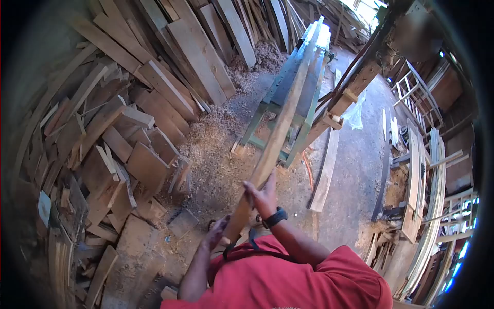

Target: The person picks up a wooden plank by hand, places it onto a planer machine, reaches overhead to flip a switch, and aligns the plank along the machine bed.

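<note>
A long wooden board (pixel 282 129) runs from my waist forward over a green planing machine (pixel 303 77), its far end lying along the machine's top. My right hand (pixel 262 195), with a dark band at the wrist, is wrapped round the board's right edge, thumb on the near side. Lower down, my left hand (pixel 213 234) is at the board's near end on the left side. Its fingers partly go out of sight behind the wood, and it supports that end.
Stacked offcuts (pixel 144 159) crowd the left, and tall planks (pixel 200 56) lean behind them. Wood shavings (pixel 216 139) cover the floor beside the machine. A wooden post (pixel 342 105) stands right of it, with a loose plank (pixel 327 170) on the floor and more timber (pixel 414 180) further right.
</note>
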A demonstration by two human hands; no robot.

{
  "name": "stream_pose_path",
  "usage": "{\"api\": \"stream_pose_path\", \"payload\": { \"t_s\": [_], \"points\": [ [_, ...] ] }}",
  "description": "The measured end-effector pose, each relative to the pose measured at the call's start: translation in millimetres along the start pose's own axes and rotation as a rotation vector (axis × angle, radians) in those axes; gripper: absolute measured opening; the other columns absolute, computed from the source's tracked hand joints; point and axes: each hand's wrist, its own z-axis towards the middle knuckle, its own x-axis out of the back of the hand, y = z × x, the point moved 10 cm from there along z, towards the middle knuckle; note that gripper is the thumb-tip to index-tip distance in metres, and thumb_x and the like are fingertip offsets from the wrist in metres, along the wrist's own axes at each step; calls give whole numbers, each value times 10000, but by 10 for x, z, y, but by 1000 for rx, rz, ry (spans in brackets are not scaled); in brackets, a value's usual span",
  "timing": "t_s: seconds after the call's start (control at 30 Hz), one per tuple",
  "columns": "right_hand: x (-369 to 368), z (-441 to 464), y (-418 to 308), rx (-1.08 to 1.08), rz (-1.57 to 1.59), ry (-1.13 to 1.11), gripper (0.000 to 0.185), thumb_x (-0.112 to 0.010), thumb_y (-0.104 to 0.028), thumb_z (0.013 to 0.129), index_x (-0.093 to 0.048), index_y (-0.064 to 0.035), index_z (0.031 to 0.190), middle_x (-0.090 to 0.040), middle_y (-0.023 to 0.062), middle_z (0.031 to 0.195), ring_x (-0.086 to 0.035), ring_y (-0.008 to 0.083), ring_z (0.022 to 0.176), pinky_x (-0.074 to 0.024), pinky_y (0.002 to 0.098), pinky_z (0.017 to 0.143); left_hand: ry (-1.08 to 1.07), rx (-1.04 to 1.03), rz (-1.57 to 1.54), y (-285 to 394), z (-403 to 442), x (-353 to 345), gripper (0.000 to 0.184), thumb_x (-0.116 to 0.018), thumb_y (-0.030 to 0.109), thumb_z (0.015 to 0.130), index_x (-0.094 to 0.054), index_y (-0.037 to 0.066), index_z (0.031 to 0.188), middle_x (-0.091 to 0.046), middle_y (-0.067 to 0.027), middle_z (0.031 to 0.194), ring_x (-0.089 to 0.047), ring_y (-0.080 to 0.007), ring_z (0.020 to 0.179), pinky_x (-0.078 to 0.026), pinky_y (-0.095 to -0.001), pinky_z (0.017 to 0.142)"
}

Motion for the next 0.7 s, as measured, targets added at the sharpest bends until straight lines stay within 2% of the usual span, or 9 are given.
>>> {"api": "stream_pose_path", "payload": {
  "t_s": [0.07, 0.17, 0.27, 0.3, 0.4, 0.47, 0.5, 0.53, 0.7],
  "points": [
    [-47, 11, 59, -80, 93, 25, 1204, -958, -252, 833, -189, 78, 1699, -404, 246, 1638, -426, 325, 1525, -388, 435, 1262, -104, 141, -25, -123, 113, -2, 732, -474, 536, 1173, -378, 54, 1716, -398, -82, 1762, -381, -219, 1607, -277, -363, 1328],
    [86, -58, 125, -181, -171, 92, 1072, -923, -230, 852, -270, 94, 1638, -512, 245, 1518, -540, 333, 1375, -452, 431, 1175, -278, 276, -173, -519, 344, 80, 726, -414, 512, 1197, -320, 40, 1741, -338, -76, 1798, -295, -202, 1652, -217, -326, 1345],
    [19, -51, -137, -166, -327, 120, 908, -894, -235, 862, -408, 110, 1547, -634, 251, 1374, -657, 345, 1211, -530, 441, 1067, -365, 114, -39, -1083, 521, 268, 642, -492, 444, 1183, -388, 107, 1720, -486, -2, 1682, -431, -128, 1548, -349, -339, 1295],
    [45, -6, -124, -6, -448, 123, 905, -879, -216, 855, -409, 123, 1550, -629, 259, 1396, -661, 342, 1214, -529, 444, 1069, -353, 160, -109, -954, 503, 217, 636, -504, 455, 1180, -405, 113, 1708, -507, 11, 1658, -451, -121, 1529, -363, -334, 1284],
    [-33, -19, -308, 61, -425, 158, 895, -860, -187, 838, -415, 120, 1551, -636, 258, 1385, -657, 337, 1213, -529, 447, 1064, -364, 312, -235, -456, 332, -25, 608, -514, 476, 1179, -453, 131, 1675, -553, 30, 1608, -495, -104, 1485, -393, -327, 1257],
    [-73, -56, -166, -240, -86, 80, 907, -850, -161, 812, -414, 111, 1559, -645, 237, 1370, -646, 324, 1225, -522, 444, 1080, -393, 408, -305, -326, 279, -132, 578, -534, 464, 1173, -470, 136, 1645, -589, 19, 1560, -545, -114, 1425, -437, -343, 1217],
    [-1, -13, -397, -6, -400, 111, 910, -847, -142, 794, -421, 100, 1561, -649, 209, 1354, -640, 299, 1220, -529, 430, 1075, -416, 440, -342, -298, 279, -208, 564, -544, 459, 1171, -479, 139, 1630, -607, 14, 1536, -570, -120, 1395, -459, -352, 1197],
    [-30, -34, -376, -97, -134, 113, 1004, -818, -80, 781, -356, 63, 1661, -516, 163, 1569, -467, 254, 1467, -381, 402, 1248, -438, 475, -388, -312, 297, -294, 549, -554, 453, 1168, -488, 142, 1615, -625, 8, 1512, -595, -125, 1365, -481, -360, 1178],
    [521, -184, -180, -270, -279, 129, 1091, -866, -124, 784, -288, 93, 1683, -519, 207, 1575, -483, 278, 1483, -364, 400, 1268, -530, 648, -540, -925, 380, -717, 489, -586, 430, 1162, -528, 154, 1562, -699, -20, 1408, -704, -158, 1222, -565, -408, 1086]
  ]
}}
